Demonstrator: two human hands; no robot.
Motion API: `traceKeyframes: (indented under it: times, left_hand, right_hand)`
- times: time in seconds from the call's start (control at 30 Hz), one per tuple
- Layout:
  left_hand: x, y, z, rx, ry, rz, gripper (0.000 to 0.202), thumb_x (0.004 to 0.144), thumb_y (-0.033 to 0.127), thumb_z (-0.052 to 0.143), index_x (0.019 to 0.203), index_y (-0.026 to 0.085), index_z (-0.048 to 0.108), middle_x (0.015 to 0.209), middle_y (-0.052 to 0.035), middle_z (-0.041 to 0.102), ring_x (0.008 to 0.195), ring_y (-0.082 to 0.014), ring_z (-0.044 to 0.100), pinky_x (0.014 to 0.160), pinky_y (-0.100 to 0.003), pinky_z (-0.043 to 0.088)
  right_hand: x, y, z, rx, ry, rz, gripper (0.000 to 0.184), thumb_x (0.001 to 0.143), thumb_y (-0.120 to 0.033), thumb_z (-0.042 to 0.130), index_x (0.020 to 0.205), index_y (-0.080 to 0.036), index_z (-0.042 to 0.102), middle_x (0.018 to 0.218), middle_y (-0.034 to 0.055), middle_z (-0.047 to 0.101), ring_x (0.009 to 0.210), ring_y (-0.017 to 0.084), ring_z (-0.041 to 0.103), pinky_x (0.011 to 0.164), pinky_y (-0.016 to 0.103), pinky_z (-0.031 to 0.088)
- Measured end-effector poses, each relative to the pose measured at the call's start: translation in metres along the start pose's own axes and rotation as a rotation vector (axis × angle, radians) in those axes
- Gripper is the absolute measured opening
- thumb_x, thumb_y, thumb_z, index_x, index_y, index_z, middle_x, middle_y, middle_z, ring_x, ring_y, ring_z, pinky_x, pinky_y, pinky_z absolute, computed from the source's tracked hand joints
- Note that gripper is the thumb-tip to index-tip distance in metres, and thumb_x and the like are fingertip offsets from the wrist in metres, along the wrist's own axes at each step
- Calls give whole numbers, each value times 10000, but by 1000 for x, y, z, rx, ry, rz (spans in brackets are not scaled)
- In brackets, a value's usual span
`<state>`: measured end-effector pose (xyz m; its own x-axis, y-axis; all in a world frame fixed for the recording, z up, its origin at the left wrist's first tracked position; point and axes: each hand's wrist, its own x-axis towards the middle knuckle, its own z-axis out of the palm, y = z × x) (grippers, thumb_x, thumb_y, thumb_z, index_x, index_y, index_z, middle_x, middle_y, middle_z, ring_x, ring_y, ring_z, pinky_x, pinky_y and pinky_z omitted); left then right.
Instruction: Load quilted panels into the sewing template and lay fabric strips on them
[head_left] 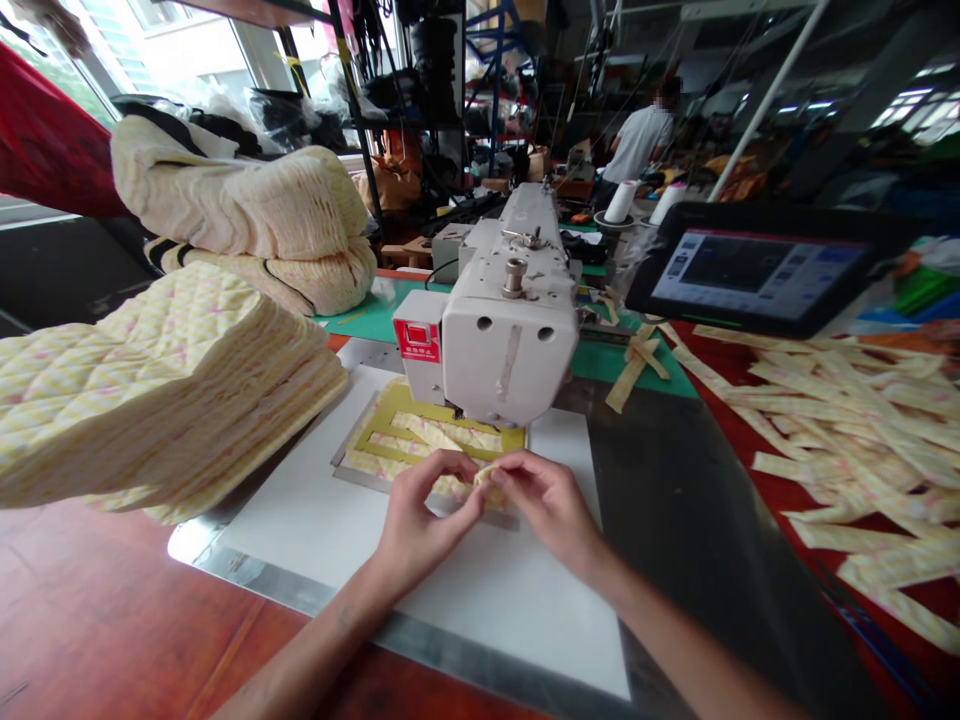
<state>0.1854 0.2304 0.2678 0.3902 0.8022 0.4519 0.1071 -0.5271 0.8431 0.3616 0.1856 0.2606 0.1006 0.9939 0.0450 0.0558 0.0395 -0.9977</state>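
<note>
A pale yellow fabric strip (426,432) runs slantwise over a yellow slotted template (381,412), its near end pinched between my two hands. My left hand (429,505) grips that end with thumb and forefinger. From the other side my right hand (546,500) pinches the same end, fingertips almost meeting the left ones. Quilted yellow fabric shows through the template's slots. The white sewing machine head (510,345) stands just beyond, over the template's far edge. Part of the template's near right side is hidden by my hands.
Stacked quilted pieces (172,390) lie at left, with a bundled pile (240,210) behind. Many loose strips (862,440) cover the right side, near blue-handled scissors or a similar tool (885,640). A control screen (757,270) stands at right. A person (641,140) is in the background.
</note>
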Motion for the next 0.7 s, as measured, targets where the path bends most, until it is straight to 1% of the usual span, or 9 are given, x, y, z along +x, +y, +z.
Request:
traceKeyframes:
  times: [0.07, 0.13, 0.3, 0.4, 0.47, 0.53, 0.57, 0.63, 0.7]
  left_hand:
    - [0, -3, 1, -64, -22, -81, 108, 900, 263, 717, 886, 158, 693, 866, -43, 722, 805, -148, 680, 777, -249, 538]
    - [-1, -7, 4, -136, -10, -112, 128, 909, 287, 715, 877, 162, 716, 878, -50, 732, 829, -156, 685, 792, -255, 540]
    - [-2, -11, 12, -227, 84, -102, 110, 885, 286, 752, 887, 176, 758, 885, -57, 749, 843, -170, 693, 797, -269, 545]
    - [1, -6, 15, -193, 94, -42, 67, 884, 245, 753, 872, 179, 750, 864, -47, 747, 817, -161, 695, 778, -264, 551]
    - [6, -3, 15, -96, 64, 96, 20, 892, 194, 739, 888, 175, 733, 868, -47, 743, 817, -160, 693, 779, -274, 556]
    - [13, -1, 16, 47, -31, 335, 63, 912, 137, 702, 968, 164, 714, 913, -66, 743, 867, -174, 692, 806, -299, 567]
    - [16, -1, 17, 139, -114, 473, 100, 930, 118, 672, 1019, 155, 701, 949, -82, 743, 914, -187, 690, 829, -318, 574]
    - [24, -3, 18, 347, -294, 728, 135, 971, 97, 591, 1068, 131, 679, 1004, -116, 733, 1028, -222, 681, 904, -372, 583]
    - [32, -8, 19, 534, -407, 892, 156, 995, 87, 524, 1025, 113, 675, 983, -128, 716, 1093, -248, 671, 960, -412, 579]
  right_hand:
    - [0, 0, 0, 23, 14, 4, 456, 830, -558, 696, 903, -108, 700, 933, 66, 708, 858, 55, 659, 806, 110, 537]
    - [0, 1, 0, 34, 31, 3, 450, 822, -553, 708, 907, -111, 702, 937, 66, 710, 858, 58, 666, 801, 112, 542]
    - [1, 3, -1, 44, 36, 0, 447, 824, -551, 706, 920, -115, 714, 962, 69, 719, 865, 60, 677, 816, 120, 560]
    - [5, 0, -12, 55, -22, 35, 456, 796, -549, 736, 940, -117, 729, 1004, 68, 727, 886, 58, 684, 836, 121, 565]
    - [9, -5, -26, 50, -110, 82, 463, 772, -542, 761, 964, -121, 741, 1028, 68, 729, 909, 57, 689, 855, 125, 569]
    - [14, -8, -42, 38, -152, 123, 478, 752, -529, 782, 1002, -124, 749, 1055, 74, 729, 940, 60, 696, 883, 136, 575]
    - [16, -9, -50, 32, -135, 136, 493, 738, -523, 795, 1024, -124, 750, 1075, 81, 727, 956, 65, 700, 897, 144, 578]
    - [19, -6, -63, 24, -50, 149, 538, 709, -527, 817, 1052, -119, 746, 1086, 93, 725, 960, 76, 703, 896, 161, 586]
    - [23, 2, -72, 25, 47, 153, 579, 679, -553, 829, 1039, -107, 743, 1046, 97, 729, 916, 80, 702, 860, 172, 593]
